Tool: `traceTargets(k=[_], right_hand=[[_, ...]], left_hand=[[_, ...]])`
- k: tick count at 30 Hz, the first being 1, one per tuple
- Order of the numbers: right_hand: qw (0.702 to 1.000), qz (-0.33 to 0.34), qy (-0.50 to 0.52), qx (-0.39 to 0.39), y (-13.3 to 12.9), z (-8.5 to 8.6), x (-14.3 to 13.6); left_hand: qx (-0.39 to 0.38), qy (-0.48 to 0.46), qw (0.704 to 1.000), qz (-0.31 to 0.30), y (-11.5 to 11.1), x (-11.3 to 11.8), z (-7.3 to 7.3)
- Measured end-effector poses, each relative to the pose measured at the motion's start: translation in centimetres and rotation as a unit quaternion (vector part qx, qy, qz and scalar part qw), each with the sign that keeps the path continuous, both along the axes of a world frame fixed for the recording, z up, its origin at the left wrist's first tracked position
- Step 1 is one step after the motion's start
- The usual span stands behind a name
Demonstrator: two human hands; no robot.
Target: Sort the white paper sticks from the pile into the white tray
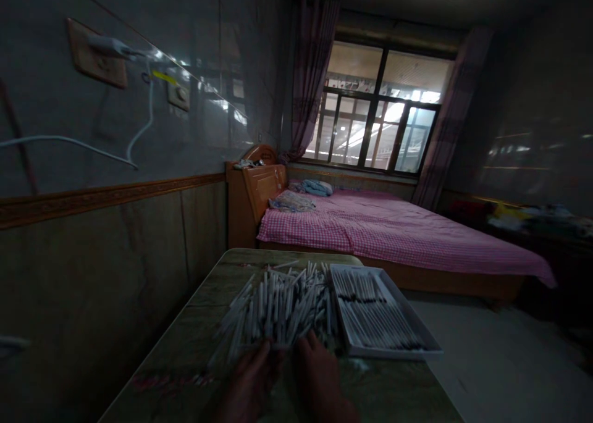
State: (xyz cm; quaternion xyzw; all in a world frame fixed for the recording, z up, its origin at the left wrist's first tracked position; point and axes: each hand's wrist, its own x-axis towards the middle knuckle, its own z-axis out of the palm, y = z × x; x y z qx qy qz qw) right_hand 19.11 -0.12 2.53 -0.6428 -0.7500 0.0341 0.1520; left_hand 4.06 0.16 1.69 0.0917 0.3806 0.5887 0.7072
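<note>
**Supervisor:** Report hand positions and contact.

**Operator:** I see the left hand (250,376) and the right hand (319,373) side by side at the near edge of the table (185,343), close together. Both reach into the near end of the pile of white sticks (278,305). The left fingertips touch the lowest sticks. The right fingers curl over the sticks just beside them. The light is low; I cannot tell whether either hand has closed on a stick or only rests on the pile.

**Supervisor:** Location of the pile?

**Operator:** It lies loose on the tabletop, centre, fanned out towards the hands. Its right edge touches or overlaps the white tray (417,343). The tray sits at the right side of the table and holds more sticks laid roughly parallel, with dark tips.

**Supervisor:** Surroundings?

**Operator:** Beyond the table stands a bed with a pink checked cover (393,225) and a wooden headboard (259,188), under a barred window (380,120) with curtains. On the wall to the left, a charger with a white cable (143,120) is plugged into a socket.
</note>
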Motion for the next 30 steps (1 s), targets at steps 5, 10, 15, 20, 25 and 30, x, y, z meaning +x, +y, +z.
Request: traceTargets(k=[5,10,15,20,25,30], right_hand=[[0.995,0.003,0.068,0.072,-0.3,-1.6,0.9],[0.939,0.061,0.312,0.132,-0.6,-2.7,1.3],[0.908,0.078,0.403,0.082,-0.8,-1.6,0.9],[0.901,0.045,0.428,0.057,-0.7,-1.5,1.3],[0.9,0.06,0.428,0.055,-0.8,-1.3,1.5],[0.897,0.064,0.434,0.052,-0.9,-1.0,1.4]], left_hand=[[0.031,0.008,0.999,-0.008,-0.6,0.2,0.9],[0.045,0.015,0.999,-0.015,-0.8,0.3,0.5],[0.064,0.021,0.998,-0.017,-1.2,0.4,0.6],[0.072,0.03,0.997,-0.019,-1.2,0.6,0.4],[0.07,0.038,0.997,-0.014,-0.9,0.7,-0.2],[0.069,0.05,0.996,-0.007,-0.9,0.6,-0.5]])
